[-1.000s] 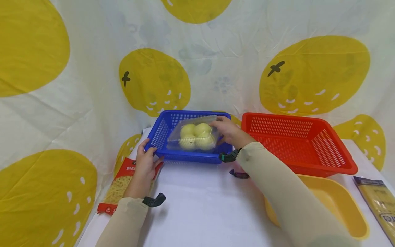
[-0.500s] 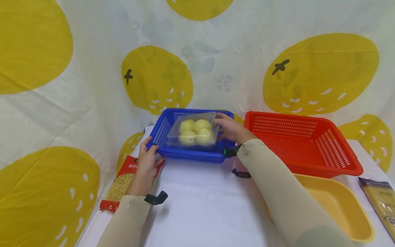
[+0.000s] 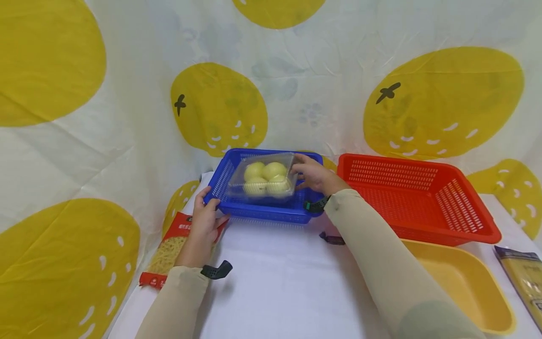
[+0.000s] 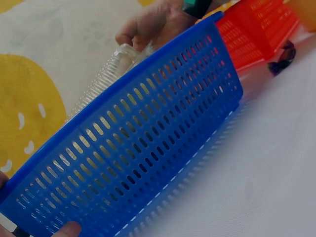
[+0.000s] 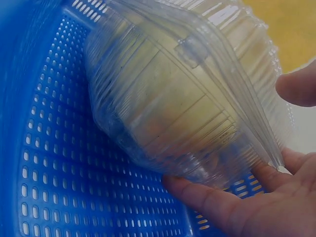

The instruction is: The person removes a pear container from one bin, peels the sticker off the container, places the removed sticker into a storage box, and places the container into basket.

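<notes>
My left hand (image 3: pixel 204 229) grips the front left corner of a blue perforated basket (image 3: pixel 262 214), a fingertip and thumb showing at its wall in the left wrist view. A clear plastic clamshell box (image 3: pixel 237 184) sits inside the basket, slightly tilted. Several pale yellow-green round fruits (image 3: pixel 266 179) fill it. My right hand (image 3: pixel 315 175) holds the box's right end; in the right wrist view its fingers (image 5: pixel 212 200) lie under the box and its thumb stands near the lid edge. The underside of the box is mostly hidden in the head view.
A red basket (image 3: pixel 423 230) stands to the right, with a yellow tub (image 3: pixel 470 282) in front of it. A red pasta bag (image 3: pixel 167 254) lies under my left forearm. A small dark wrapped item (image 3: pixel 332 239) and another yellow packet (image 3: pixel 522 278) lie on the white cloth.
The clamshell box has shifted slightly left in the blue basket, and its fruit end shows more from above. My right hand stays at its right end; the left stays on the basket corner.
</notes>
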Action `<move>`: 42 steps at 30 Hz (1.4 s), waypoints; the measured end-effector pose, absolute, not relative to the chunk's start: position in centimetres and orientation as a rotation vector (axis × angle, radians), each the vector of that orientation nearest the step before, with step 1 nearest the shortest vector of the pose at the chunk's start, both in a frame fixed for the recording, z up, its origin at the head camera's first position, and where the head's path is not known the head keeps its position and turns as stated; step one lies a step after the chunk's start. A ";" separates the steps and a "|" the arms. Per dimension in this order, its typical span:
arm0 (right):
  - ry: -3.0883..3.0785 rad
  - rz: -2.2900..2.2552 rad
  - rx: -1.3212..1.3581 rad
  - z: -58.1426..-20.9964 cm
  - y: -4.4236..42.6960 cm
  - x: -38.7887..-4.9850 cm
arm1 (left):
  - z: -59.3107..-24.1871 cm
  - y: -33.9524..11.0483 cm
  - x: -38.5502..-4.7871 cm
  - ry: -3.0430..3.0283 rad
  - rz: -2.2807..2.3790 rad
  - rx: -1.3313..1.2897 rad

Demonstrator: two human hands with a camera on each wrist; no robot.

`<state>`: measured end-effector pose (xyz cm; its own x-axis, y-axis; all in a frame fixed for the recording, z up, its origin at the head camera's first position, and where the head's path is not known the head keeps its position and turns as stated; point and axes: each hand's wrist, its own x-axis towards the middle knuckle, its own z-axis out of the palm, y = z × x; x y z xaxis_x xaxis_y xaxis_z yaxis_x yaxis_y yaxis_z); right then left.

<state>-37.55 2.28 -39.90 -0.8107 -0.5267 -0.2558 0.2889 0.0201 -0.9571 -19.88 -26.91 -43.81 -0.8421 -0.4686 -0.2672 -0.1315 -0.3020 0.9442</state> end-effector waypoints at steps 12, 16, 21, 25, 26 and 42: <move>1.748 -1.827 -0.304 -40.3 1.3 -37.6 | -44.0 -27.1 -19.9 -1.683 -2.287 0.736; 1.750 -1.814 -0.320 -40.6 1.4 -37.6 | -44.0 -27.0 -19.9 -1.695 -2.277 0.741; 1.737 -1.807 -0.335 -41.1 1.2 -37.6 | -44.2 -27.1 -19.8 -1.713 -2.268 0.754; 1.752 -1.789 -0.339 -41.2 1.2 -37.5 | -44.4 -27.1 -19.7 -1.719 -2.274 0.742; 1.758 -1.784 -0.339 -41.2 1.2 -37.6 | -44.5 -27.0 -19.8 -1.721 -2.272 0.740; 1.768 -1.761 -0.291 -41.0 1.1 -37.9 | -44.2 -27.1 -19.9 -1.706 -2.256 0.713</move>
